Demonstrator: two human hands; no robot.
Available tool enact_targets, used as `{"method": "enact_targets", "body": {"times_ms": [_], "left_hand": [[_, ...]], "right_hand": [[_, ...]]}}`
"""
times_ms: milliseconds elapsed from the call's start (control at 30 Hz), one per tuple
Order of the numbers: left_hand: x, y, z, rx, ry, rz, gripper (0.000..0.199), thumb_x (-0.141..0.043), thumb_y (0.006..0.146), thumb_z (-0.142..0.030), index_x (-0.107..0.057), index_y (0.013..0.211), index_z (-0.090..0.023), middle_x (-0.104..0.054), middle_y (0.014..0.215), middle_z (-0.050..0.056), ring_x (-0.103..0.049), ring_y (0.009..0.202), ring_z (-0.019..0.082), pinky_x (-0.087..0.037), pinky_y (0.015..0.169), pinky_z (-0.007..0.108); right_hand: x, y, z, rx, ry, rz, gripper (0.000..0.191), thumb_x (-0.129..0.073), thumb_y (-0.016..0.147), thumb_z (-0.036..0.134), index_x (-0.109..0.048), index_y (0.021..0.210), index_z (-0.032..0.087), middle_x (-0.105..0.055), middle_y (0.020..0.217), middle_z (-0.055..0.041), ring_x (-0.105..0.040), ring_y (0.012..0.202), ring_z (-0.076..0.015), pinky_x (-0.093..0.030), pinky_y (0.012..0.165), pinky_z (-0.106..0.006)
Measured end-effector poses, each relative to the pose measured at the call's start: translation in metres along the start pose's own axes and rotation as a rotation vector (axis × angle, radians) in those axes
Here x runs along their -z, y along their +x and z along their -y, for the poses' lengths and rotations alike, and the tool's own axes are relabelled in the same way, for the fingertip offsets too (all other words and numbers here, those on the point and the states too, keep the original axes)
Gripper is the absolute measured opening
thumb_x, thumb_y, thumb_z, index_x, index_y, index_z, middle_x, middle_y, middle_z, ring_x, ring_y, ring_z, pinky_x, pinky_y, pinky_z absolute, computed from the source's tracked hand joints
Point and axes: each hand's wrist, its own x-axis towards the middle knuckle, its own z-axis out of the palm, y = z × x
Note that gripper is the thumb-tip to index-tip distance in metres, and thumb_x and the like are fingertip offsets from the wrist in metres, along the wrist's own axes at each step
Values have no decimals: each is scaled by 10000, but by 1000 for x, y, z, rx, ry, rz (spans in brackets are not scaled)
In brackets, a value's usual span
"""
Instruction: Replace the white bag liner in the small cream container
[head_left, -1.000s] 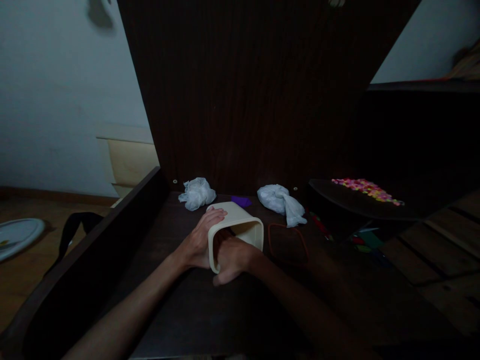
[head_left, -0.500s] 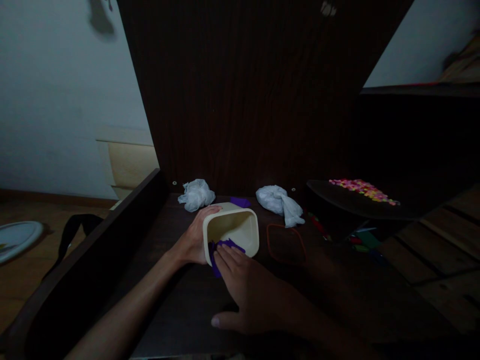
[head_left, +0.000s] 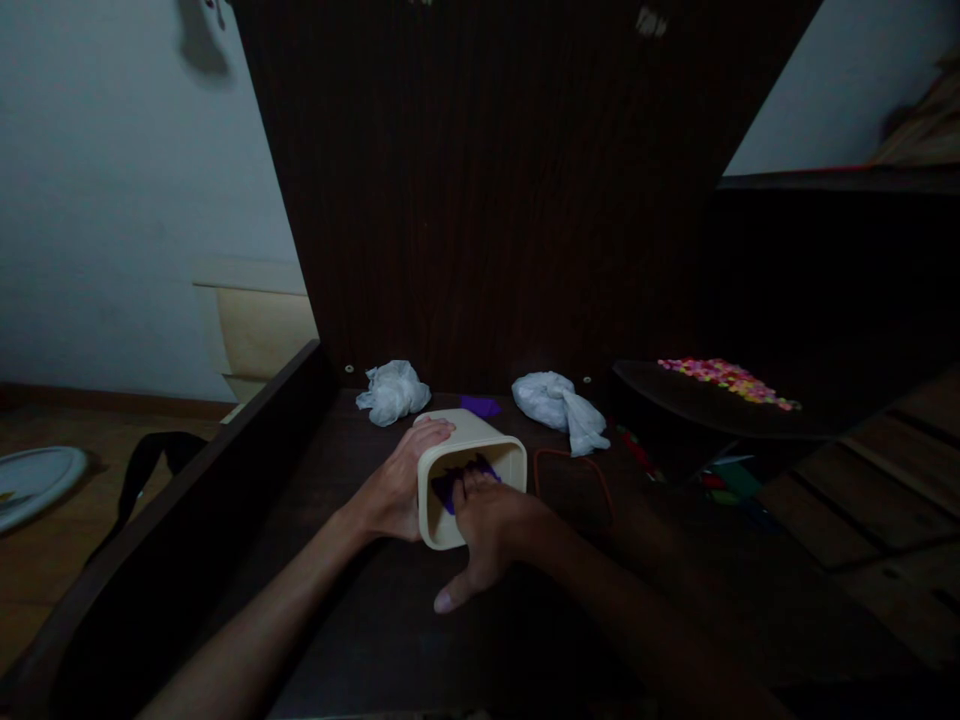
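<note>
Below centre, purple pieces (head_left: 445, 492) touched by the flattened right hand (head_left: 491, 518) may be spilled if the left hand's (head_left: 399, 482) clasped tub (head_left: 466, 428) is tipped.

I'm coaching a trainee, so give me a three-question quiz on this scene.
1. Which hand holds the cream container from outside?
2. True or false: the container's opening faces away from the person.
3. What lies between the left white bag and the right white bag: A, a red plate; B, a purple piece; C, a shoe?

Key:
1. The left hand; the right hand reaches inside, fingers at purple material.
2. False; it faces the person.
3. B.
</note>
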Motion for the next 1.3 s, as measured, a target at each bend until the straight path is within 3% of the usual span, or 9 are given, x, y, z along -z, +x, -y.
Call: {"method": "enact_targets", "body": {"times_ms": [133,333,433,633,767,900,1067,1200,1300], "left_hand": [[-1,-2,-2,-27,15,-10,1162,-882,636,-465,-233,1550,-161,-524,1384,244,-519,1319,455,-370,1131,713],[-2,-8,0,-17,14,27,1227,-923,588,-478,-216,1555,-210,-532,1399,245,-526,1321,463,-359,1131,732],[-1,-9,2,-32,8,8,1252,-941,571,-480,-221,1555,-197,-533,1389,253,-526,1321,463,-341,1143,729],[1,-9,8,9,-7,-28,1231,-936,562,-515,-255,1542,-214,-532,1379,234,-533,1307,459,-381,1127,695],[1,-9,12,39,-38,-73,1186,-909,577,-540,-278,1529,-218,-520,1383,223,-536,1294,454,-435,1091,671],[5,-6,11,79,-47,-48,1151,-903,585,-525,-302,1516,-215,-513,1402,216,-533,1302,452,-470,1076,644],[13,0,4,119,-19,-36,1063,-864,631,-463,-322,1508,-207,-504,1430,203,-541,1300,443,-474,1082,637],[17,1,1,158,17,-15,1137,-872,630,-413,-255,1556,-184,-454,1500,222,-492,1367,435,-416,1147,615],[20,0,-1,202,64,-15,1157,-856,673,-398,-187,1592,-184,-383,1571,228,-422,1432,433,-373,1178,616]], "right_hand": [[10,28,-4,74,23,8,1361,-889,519,646,-323,1542,-50,-271,1608,-318,-237,1500,-478,-197,1249,-514],[2,46,6,125,11,-46,748,-966,468,419,-780,1060,0,-720,1183,-279,-601,1229,-497,-368,1151,-562],[-4,42,8,221,16,-139,641,-906,602,394,-770,1075,-17,-699,1218,-295,-592,1254,-469,-381,1149,-518],[-23,18,3,382,66,-351,1027,-832,706,401,-394,1457,-146,-323,1545,-397,-320,1481,-438,-281,1228,-478],[-37,-14,4,375,92,-377,1014,-760,789,399,-287,1523,-117,-271,1574,-382,-264,1508,-421,-253,1243,-509],[-50,-36,5,263,42,-465,836,-719,863,343,-377,1512,-57,-347,1566,-334,-365,1466,-417,-333,1215,-518],[-69,-11,-7,18,-153,-687,401,-500,953,67,-624,1330,11,-623,1361,-276,-597,1299,-352,-483,1120,-478],[-72,10,-15,28,-102,-806,328,-479,968,65,-677,1229,45,-676,1284,-266,-641,1246,-332,-500,1100,-479],[-61,10,-14,40,-58,-748,329,-482,953,61,-655,1232,56,-675,1281,-265,-657,1216,-337,-535,1042,-478]]}}
